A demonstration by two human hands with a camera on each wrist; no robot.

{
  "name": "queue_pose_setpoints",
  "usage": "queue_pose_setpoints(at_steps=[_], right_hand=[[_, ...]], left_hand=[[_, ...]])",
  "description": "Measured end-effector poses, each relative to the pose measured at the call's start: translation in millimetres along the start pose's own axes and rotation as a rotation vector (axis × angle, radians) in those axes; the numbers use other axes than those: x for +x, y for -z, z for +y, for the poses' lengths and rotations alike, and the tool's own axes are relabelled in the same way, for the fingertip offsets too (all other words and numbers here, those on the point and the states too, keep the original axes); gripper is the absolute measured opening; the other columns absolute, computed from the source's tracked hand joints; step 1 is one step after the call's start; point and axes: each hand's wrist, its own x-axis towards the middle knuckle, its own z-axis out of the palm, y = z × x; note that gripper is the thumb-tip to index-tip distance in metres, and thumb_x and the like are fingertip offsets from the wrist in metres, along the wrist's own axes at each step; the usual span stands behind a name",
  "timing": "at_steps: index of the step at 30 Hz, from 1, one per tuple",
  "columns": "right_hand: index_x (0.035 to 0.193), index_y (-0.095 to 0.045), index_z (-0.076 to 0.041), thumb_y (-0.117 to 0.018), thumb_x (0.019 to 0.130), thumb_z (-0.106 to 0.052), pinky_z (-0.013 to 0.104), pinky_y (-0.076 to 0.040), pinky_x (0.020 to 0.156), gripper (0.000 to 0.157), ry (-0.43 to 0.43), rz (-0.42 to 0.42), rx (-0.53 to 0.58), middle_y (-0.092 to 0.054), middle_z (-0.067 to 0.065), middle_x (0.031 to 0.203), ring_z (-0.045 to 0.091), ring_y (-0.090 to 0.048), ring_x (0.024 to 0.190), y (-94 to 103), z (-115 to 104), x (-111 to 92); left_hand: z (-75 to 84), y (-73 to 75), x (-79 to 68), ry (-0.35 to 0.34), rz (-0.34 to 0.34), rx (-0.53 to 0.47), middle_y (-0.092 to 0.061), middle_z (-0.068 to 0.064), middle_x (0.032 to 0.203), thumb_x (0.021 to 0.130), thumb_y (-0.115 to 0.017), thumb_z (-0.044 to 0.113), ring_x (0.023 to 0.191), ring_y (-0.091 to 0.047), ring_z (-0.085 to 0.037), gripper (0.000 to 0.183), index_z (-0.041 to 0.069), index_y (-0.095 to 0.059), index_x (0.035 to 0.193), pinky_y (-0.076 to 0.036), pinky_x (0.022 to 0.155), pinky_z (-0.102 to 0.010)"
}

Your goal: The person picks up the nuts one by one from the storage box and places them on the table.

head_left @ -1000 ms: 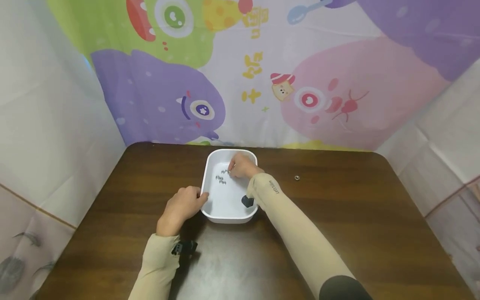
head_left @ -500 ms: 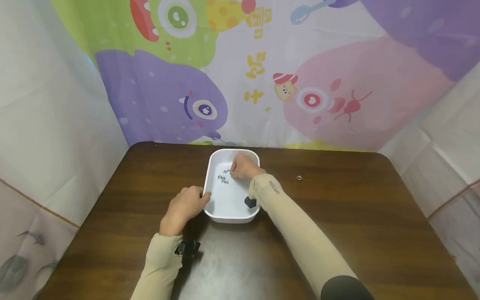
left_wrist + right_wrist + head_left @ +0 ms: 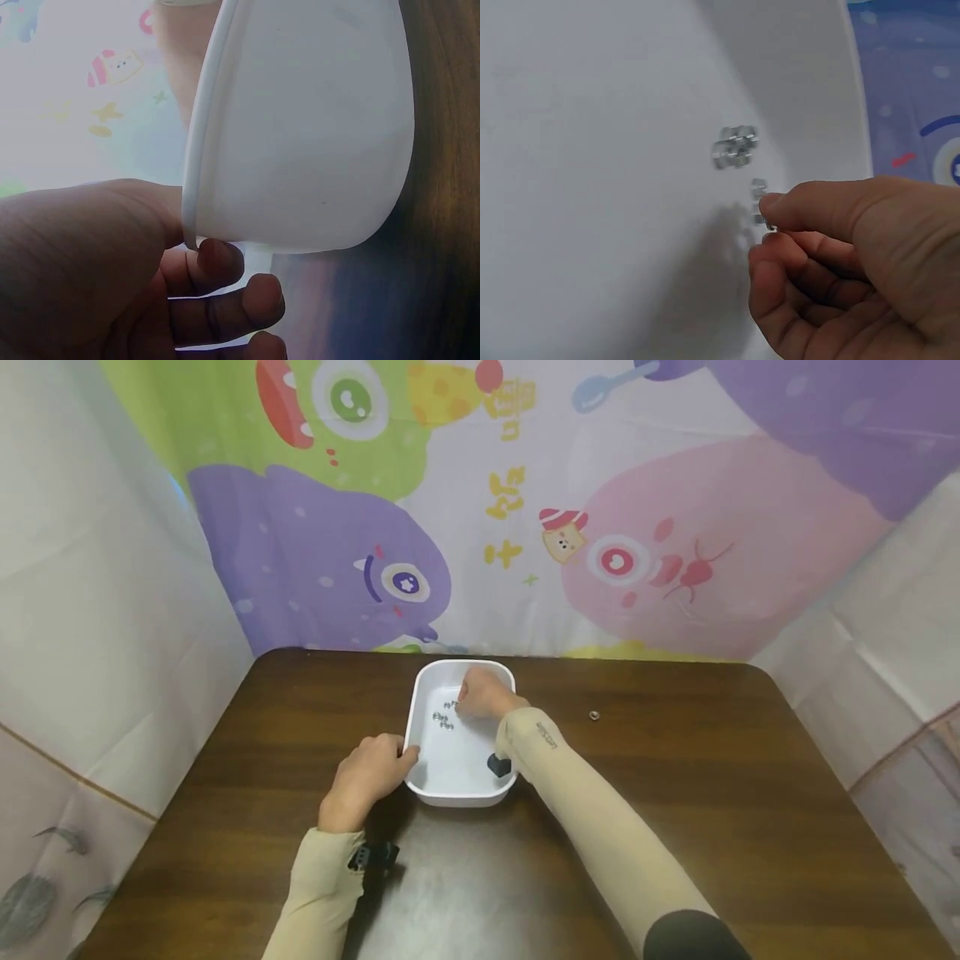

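A white plastic tray (image 3: 457,768) sits on the table with several small shiny metal nuts (image 3: 441,720) lying loose inside it. At its left side, my left hand (image 3: 371,770) grips the rim, thumb over the edge and fingers beneath, as the left wrist view shows with the tray wall (image 3: 307,127). My right hand (image 3: 485,693) reaches inside the far right part of the tray. In the right wrist view its thumb (image 3: 810,206) and index finger pinch a small metal nut (image 3: 772,226), mostly hidden by the fingertips. More nuts (image 3: 735,146) lie just beyond them.
One metal nut (image 3: 594,716) lies on the dark wooden table (image 3: 675,777), to the right of the tray. A cartoon-printed cloth (image 3: 495,602) hangs behind the table's far edge. Pale sheets hang at both sides.
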Motion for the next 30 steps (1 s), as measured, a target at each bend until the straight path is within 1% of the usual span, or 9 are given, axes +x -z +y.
queue_pose_setpoints(at_steps=[3,8,10,13,17,21,30], right_hand=[[0.085,-0.077,-0.005,-0.075,0.088,-0.014,0.025,-0.050,0.066,0.010,0.007,0.007,0.012,-0.073,0.004,0.079,0.015,-0.062,0.071,7.6,-2,-1],[0.093,-0.076,-0.005,-0.074,0.092,-0.017,0.030,-0.053,0.071,0.012,0.001,0.013,0.104,-0.076,0.009,0.088,0.016,-0.068,0.074,24.5,-5,-5],[0.093,-0.075,-0.002,-0.072,0.093,-0.016,0.030,-0.052,0.072,0.014,0.010,0.007,0.128,-0.076,0.012,0.091,0.015,-0.066,0.073,32.4,-6,-8],[0.092,-0.073,-0.002,-0.071,0.093,-0.016,0.031,-0.051,0.075,0.014,0.014,0.001,0.147,-0.076,0.015,0.095,0.016,-0.066,0.074,44.3,-6,-14],[0.093,-0.072,-0.005,-0.072,0.094,-0.017,0.033,-0.054,0.078,0.012,0.009,0.001,0.166,-0.076,0.014,0.096,0.018,-0.070,0.078,57.1,-7,-22],[0.093,-0.072,-0.005,-0.072,0.094,-0.018,0.033,-0.055,0.078,0.013,0.021,0.010,0.153,-0.075,0.013,0.094,0.021,-0.071,0.080,64.6,-5,-29],[0.095,-0.071,-0.006,-0.070,0.095,-0.019,0.034,-0.055,0.077,0.013,0.017,0.042,0.118,-0.074,0.012,0.094,0.019,-0.067,0.080,76.7,4,-45]], left_hand=[[-1.4,-0.5,-0.1,-0.001,0.007,0.000,-0.070,-0.012,0.092,0.101,-0.054,0.037,0.075,-0.059,-0.024,0.035,0.009,-0.074,0.096,-0.045,0.060,-0.039],[-4.3,-0.5,0.6,0.008,-0.001,0.000,-0.071,-0.013,0.095,0.101,-0.053,0.037,0.076,-0.060,-0.024,0.034,0.010,-0.073,0.096,-0.045,0.061,-0.040],[-4.8,-0.3,1.1,0.010,-0.006,0.001,-0.071,-0.013,0.095,0.101,-0.053,0.037,0.076,-0.059,-0.025,0.035,0.009,-0.074,0.098,-0.045,0.061,-0.040],[-3.9,0.9,0.8,0.010,-0.010,0.000,-0.071,-0.014,0.096,0.101,-0.053,0.037,0.077,-0.059,-0.025,0.036,0.008,-0.074,0.101,-0.045,0.062,-0.040],[-3.6,1.9,-0.3,0.007,-0.010,-0.001,-0.071,-0.013,0.096,0.101,-0.052,0.037,0.077,-0.059,-0.025,0.036,0.008,-0.074,0.101,-0.045,0.062,-0.040],[-3.6,1.2,-0.3,0.006,-0.008,-0.007,-0.071,-0.013,0.095,0.101,-0.052,0.036,0.077,-0.059,-0.024,0.037,0.007,-0.074,0.103,-0.045,0.062,-0.039],[0.3,-1.3,-0.2,0.003,-0.014,-0.016,-0.071,-0.012,0.096,0.101,-0.051,0.037,0.078,-0.059,-0.025,0.037,0.008,-0.074,0.104,-0.045,0.062,-0.039]])
